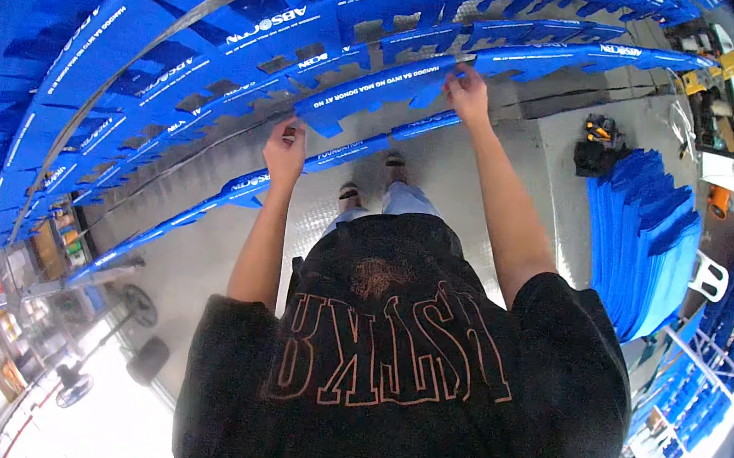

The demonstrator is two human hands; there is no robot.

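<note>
A long blue fabric panel with white print stretches in front of me, between my two hands. My left hand is closed at its left end, fingers pinched near the corner. Farther out and to the right, my right hand pinches the panel's other end along its upper edge. Beyond it, rows of similar blue panels hang in long lines with notched edges. A lower blue strip runs between the panel and my feet.
At the right lies a tall stack of blue fabric, with a black bag beside it. A white chair stands farther right. Stand fans and shelves are at the left. The floor is grey and shiny.
</note>
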